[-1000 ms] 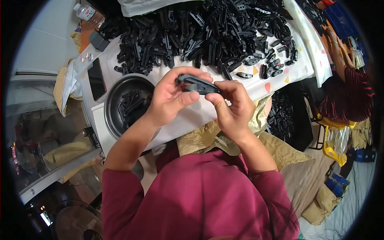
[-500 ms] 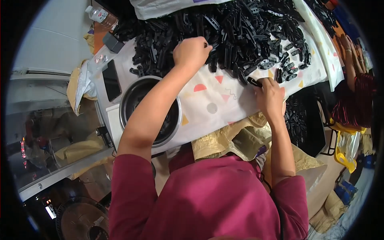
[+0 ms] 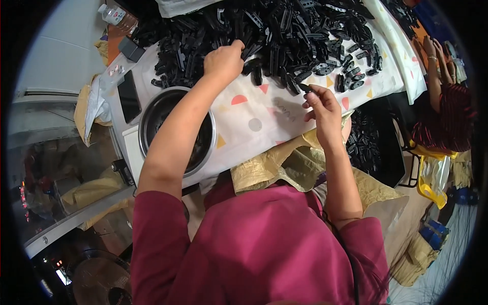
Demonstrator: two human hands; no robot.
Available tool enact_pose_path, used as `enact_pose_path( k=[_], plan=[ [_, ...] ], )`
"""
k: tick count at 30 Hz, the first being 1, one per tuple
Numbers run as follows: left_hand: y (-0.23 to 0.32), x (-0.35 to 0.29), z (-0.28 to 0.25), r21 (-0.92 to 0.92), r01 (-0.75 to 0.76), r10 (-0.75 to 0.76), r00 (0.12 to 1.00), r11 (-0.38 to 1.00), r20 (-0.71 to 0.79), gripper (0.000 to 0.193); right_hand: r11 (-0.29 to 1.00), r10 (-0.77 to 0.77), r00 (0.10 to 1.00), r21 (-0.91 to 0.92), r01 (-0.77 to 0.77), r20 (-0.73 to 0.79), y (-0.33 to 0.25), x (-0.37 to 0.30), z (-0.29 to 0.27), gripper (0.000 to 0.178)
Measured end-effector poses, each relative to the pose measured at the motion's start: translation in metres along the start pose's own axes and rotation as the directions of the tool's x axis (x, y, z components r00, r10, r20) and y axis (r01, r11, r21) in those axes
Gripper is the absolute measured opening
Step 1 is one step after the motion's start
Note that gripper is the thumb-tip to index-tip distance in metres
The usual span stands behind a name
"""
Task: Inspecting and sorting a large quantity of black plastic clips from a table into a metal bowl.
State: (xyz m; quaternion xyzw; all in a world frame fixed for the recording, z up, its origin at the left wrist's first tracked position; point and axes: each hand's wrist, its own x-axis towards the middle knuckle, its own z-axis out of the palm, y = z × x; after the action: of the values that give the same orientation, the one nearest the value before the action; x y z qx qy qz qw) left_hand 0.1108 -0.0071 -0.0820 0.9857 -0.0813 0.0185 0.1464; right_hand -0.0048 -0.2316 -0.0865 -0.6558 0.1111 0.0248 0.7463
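Observation:
My right hand (image 3: pixel 326 113) is raised over the near side of the patterned cloth, pinching a small black plastic piece (image 3: pixel 305 88) between thumb and index finger. Its other fingers are loosely curled. My left hand (image 3: pixel 223 63) reaches to the near edge of a heap of black plastic pieces (image 3: pixel 284 43), its fingers drawn together. What those fingers hold, if anything, is hidden. Beneath my left forearm stands a round metal bowl (image 3: pixel 213 144) with dark pieces inside, partly covered by the arm.
A phone (image 3: pixel 129 96), a dark grey block (image 3: pixel 131 49) and a plastic bottle (image 3: pixel 118 19) line the left side. A black bin (image 3: pixel 394 157) of similar pieces stands right of the table. Golden wrapping (image 3: pixel 264 165) hangs at the front edge. Another person's arm (image 3: pixel 433 76) shows far right.
The whole view has shifted slightly. My right hand has turned and lifted with the black piece, its fingers loosening apart. My left hand has drawn back a little leftward along the heap.

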Motion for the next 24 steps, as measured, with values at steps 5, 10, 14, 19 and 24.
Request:
enact_pose_path(
  k=[5,10,14,19,24],
  plan=[
    [0.014,0.003,0.003,0.053,0.033,-0.030,0.998,0.998,-0.062,0.029,0.998,0.038,0.997,0.048,-0.042,0.065,0.003,-0.008,0.009,0.024],
    [0.016,0.002,-0.012,-0.068,0.108,-0.111,0.993,0.992,-0.038,0.031,0.995,-0.019,1.000,0.101,0.016,0.021,-0.006,-0.014,0.009,0.023],
    [0.010,-0.019,-0.056,-0.806,0.252,0.011,0.952,0.536,0.305,0.025,0.977,-0.187,0.982,0.112,0.183,0.026,-0.022,-0.015,0.008,0.023],
    [0.030,-0.047,-0.071,-0.951,0.303,0.358,0.883,0.061,0.305,0.020,0.864,-0.495,0.839,0.028,0.502,0.228,-0.058,-0.016,0.036,0.021],
    [0.037,-0.059,-0.083,-0.936,0.351,0.448,0.834,0.018,0.322,0.031,0.607,-0.658,0.648,-0.239,0.758,0.383,-0.059,-0.013,0.039,0.024]
  ],
)
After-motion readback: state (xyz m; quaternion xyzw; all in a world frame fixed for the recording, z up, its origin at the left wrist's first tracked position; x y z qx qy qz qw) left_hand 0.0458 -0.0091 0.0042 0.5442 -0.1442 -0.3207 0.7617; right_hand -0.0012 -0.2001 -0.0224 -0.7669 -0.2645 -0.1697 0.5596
